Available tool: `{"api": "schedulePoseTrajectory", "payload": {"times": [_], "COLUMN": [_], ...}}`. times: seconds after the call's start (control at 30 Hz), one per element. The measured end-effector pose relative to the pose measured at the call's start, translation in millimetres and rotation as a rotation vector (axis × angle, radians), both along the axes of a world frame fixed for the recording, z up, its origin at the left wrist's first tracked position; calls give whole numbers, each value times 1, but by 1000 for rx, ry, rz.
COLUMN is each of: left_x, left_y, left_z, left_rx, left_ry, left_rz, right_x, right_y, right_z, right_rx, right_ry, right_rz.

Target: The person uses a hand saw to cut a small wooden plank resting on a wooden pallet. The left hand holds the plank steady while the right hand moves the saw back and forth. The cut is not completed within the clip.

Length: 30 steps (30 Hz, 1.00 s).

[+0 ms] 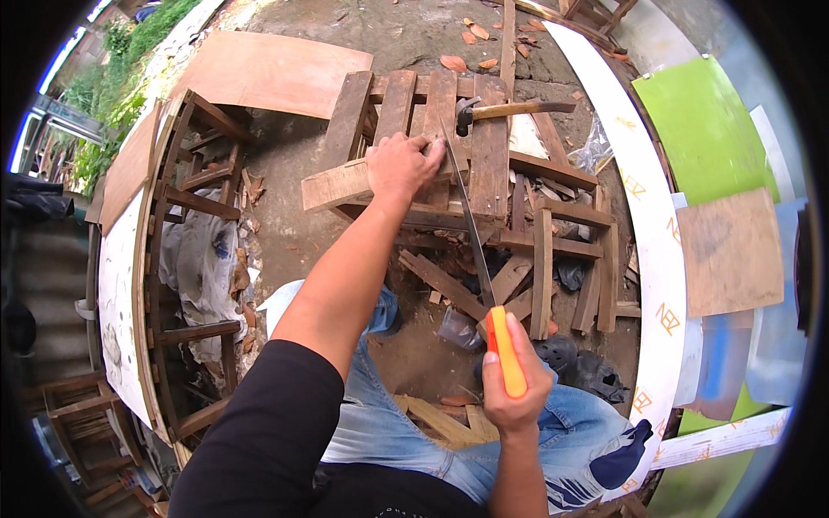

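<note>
My right hand is wrapped round the orange and yellow handle of a handsaw. Its long blade points away from me and passes just right of my left hand, across a short wooden board. My left hand grips this board from above, pressing it onto a low slatted wooden bench. Whether the teeth have cut into the wood cannot be made out. Beyond the blade lies a claw hammer, its head on the slats and its wooden handle pointing right.
Loose wood offcuts and a small wooden frame lie beneath and right of the bench. A plywood sheet is on the ground at far left. White-faced panels curve along the right. Dark shoes rest near my knee.
</note>
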<state>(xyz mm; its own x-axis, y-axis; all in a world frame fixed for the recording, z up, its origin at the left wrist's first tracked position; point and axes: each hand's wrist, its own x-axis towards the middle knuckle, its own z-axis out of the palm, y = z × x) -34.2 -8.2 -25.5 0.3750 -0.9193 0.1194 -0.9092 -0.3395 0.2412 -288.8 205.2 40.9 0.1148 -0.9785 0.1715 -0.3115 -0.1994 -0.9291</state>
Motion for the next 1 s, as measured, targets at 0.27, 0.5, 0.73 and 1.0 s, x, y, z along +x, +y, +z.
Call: {"api": "schedulePoseTrajectory", "payload": {"times": [0.27,0.5,0.73,1.0], "left_x": [0,-3,-1,-1], "left_y": [-3,0,-5,-2], "left_z": [2,-2,2,-6], "left_rx": [22,0,22,-78], "left_ry": [18,43,57,42], "left_rz": [4,-6,13,-6], "right_x": [-7,15,1,24], "right_y": [8,-28,-12,-49], "right_z": [-11,-12,-16,-22], "right_rx": [-36,-44,-132,-96], "right_ry": [37,11,85,26], "right_rz": [24,10,35,24]}}
